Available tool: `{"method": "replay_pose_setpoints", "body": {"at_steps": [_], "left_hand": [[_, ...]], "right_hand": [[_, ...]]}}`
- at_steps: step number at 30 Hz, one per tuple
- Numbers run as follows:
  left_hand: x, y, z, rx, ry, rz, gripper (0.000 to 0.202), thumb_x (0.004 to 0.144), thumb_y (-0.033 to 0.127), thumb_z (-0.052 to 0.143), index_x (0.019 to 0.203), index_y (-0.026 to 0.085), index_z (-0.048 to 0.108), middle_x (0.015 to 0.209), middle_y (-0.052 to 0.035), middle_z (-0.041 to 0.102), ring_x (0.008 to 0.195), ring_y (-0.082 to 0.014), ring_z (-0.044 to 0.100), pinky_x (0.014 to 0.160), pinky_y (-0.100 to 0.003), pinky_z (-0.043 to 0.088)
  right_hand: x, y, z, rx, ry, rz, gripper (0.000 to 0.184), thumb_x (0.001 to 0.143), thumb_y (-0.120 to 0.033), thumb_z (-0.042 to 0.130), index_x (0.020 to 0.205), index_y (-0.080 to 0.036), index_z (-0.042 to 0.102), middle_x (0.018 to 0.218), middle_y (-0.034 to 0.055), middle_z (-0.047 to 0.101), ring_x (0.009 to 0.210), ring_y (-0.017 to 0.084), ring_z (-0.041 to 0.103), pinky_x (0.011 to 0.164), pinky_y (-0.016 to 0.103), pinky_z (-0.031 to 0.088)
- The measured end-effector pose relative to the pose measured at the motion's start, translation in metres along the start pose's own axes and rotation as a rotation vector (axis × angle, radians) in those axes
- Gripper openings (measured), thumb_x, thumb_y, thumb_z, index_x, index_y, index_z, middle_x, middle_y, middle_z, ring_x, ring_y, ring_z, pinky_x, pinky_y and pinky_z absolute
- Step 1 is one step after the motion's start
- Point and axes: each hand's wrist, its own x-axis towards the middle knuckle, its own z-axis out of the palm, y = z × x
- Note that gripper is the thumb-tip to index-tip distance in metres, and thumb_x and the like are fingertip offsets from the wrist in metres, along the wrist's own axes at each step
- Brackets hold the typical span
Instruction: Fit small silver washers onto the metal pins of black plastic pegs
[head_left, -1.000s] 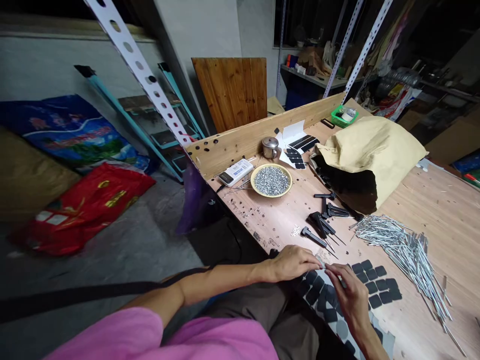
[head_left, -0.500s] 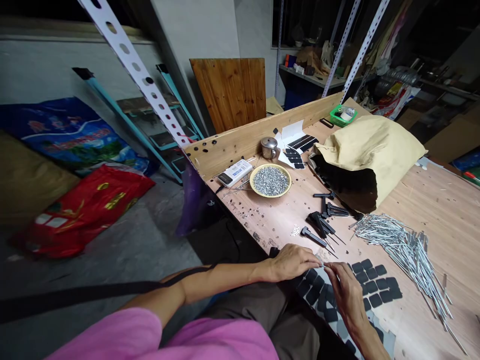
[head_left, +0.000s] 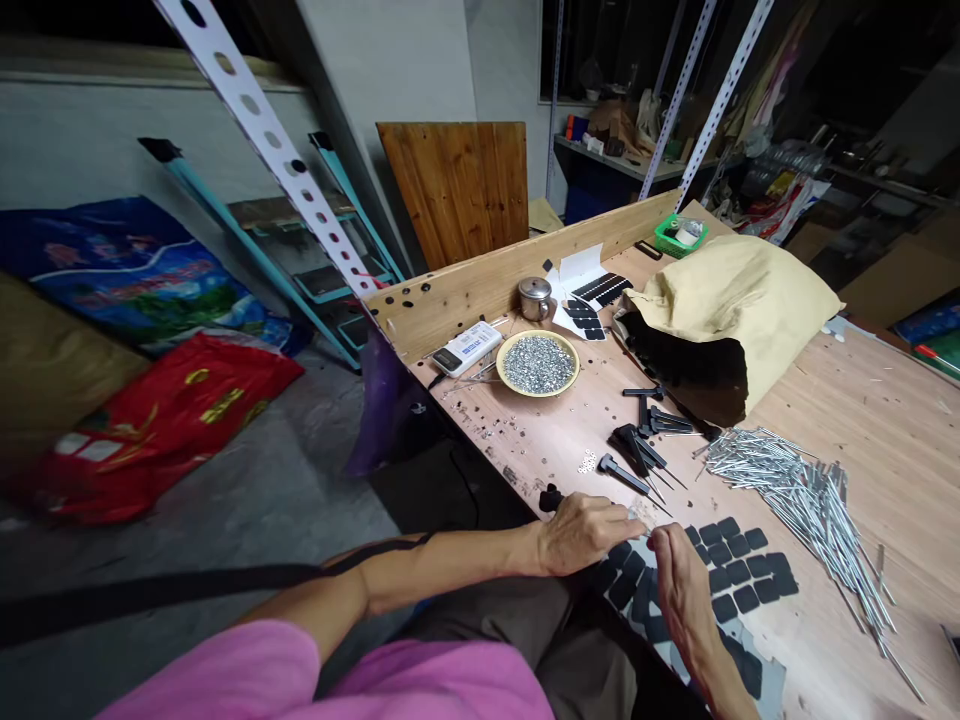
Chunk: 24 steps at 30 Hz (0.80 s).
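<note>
I'm watching both hands meeting at the near edge of the table (head_left: 862, 400). The left hand (head_left: 581, 530) is pinching a small pale piece (head_left: 641, 516) between thumb and forefinger; it is too small for me to tell what it is. The right hand (head_left: 679, 590) is curling its fingers (head_left: 661, 542) in against that same piece, fingertips touching the left hand's, but I cannot tell whether it is gripping. Both hands are hovering over a sheet (head_left: 769, 680) of black pads (head_left: 739, 575), with the right wrist lying across it.

Just beyond the fingertips, black-handled pins (head_left: 637, 455) are lying loose on the wood. To the right, a heap of nails (head_left: 802, 490) is fanning out towards the near edge. Farther back, a bowl (head_left: 538, 363) is sitting full of tiny metal bits, with a white box (head_left: 466, 348) beside it and a metal cup (head_left: 534, 297) behind. A yellow bag (head_left: 735, 295) is slumping open at the back right, near a green basket (head_left: 679, 232).
</note>
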Motion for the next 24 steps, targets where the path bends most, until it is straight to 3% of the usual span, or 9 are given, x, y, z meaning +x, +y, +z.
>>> {"method": "replay_pose_setpoints", "body": {"at_steps": [6,10,14,16,19,22,24], "left_hand": [[0.001,-0.003,-0.001,-0.198,-0.065,-0.177,0.026,0.093,0.032,0.045,0.096,0.023,0.068,0.073,0.0025,0.066,0.067,-0.0074,0.061,0.058,-0.016,0.04],[0.002,0.0,0.0,-0.181,-0.081,-0.186,0.028,0.093,0.033,0.043,0.1,0.024,0.068,0.07,0.0017,0.065,0.066,-0.008,0.061,0.056,-0.016,0.039],[0.003,0.003,-0.002,-0.188,-0.141,-0.2,0.028,0.094,0.031,0.041,0.102,0.024,0.068,0.07,0.0006,0.064,0.068,-0.0088,0.061,0.057,-0.016,0.04],[0.004,0.002,-0.004,-0.306,-0.194,-0.272,0.028,0.093,0.032,0.043,0.101,0.024,0.068,0.076,-0.0002,0.066,0.073,-0.0098,0.061,0.063,-0.016,0.042],[0.007,-0.006,-0.008,-0.685,-0.316,-0.441,0.03,0.091,0.037,0.047,0.095,0.02,0.071,0.078,-0.0008,0.066,0.071,-0.0102,0.06,0.065,-0.017,0.043],[0.008,-0.016,-0.011,-1.063,-0.631,-0.509,0.037,0.088,0.045,0.047,0.095,0.017,0.07,0.059,0.0017,0.055,0.045,-0.0068,0.044,0.045,-0.018,0.035],[0.007,-0.018,-0.011,-1.124,-0.786,-0.484,0.041,0.088,0.049,0.046,0.098,0.016,0.069,0.051,0.004,0.046,0.037,-0.0057,0.032,0.038,-0.018,0.025]], "right_hand": [[0.003,0.0,-0.015,0.168,-0.159,0.282,0.048,0.089,-0.055,0.025,0.075,-0.022,0.057,0.072,0.0047,0.061,0.064,0.017,0.058,0.058,0.028,0.047],[0.007,-0.004,-0.022,0.252,-0.175,0.399,0.049,0.077,-0.066,0.044,0.068,-0.02,0.059,0.058,0.0021,0.058,0.052,0.015,0.054,0.051,0.026,0.044],[0.009,-0.004,-0.019,0.351,-0.157,0.431,0.052,0.072,-0.068,0.05,0.067,-0.017,0.062,0.054,0.0025,0.058,0.052,0.015,0.055,0.05,0.025,0.044],[0.008,-0.002,-0.019,0.301,-0.15,0.345,0.048,0.078,-0.063,0.049,0.071,-0.018,0.064,0.059,0.0036,0.062,0.054,0.016,0.058,0.052,0.025,0.046],[0.004,0.002,-0.024,0.136,-0.138,0.048,0.035,0.088,-0.046,0.044,0.084,-0.02,0.067,0.073,0.0058,0.066,0.064,0.017,0.062,0.058,0.027,0.049],[0.002,0.007,-0.034,-0.006,-0.22,-0.343,0.031,0.094,-0.029,0.036,0.106,-0.021,0.063,0.089,0.0084,0.067,0.081,0.019,0.063,0.072,0.032,0.052],[0.0,0.012,-0.038,-0.097,-0.28,-0.537,0.033,0.095,-0.022,0.033,0.114,-0.021,0.059,0.095,0.0088,0.067,0.088,0.02,0.061,0.081,0.037,0.05]]}}
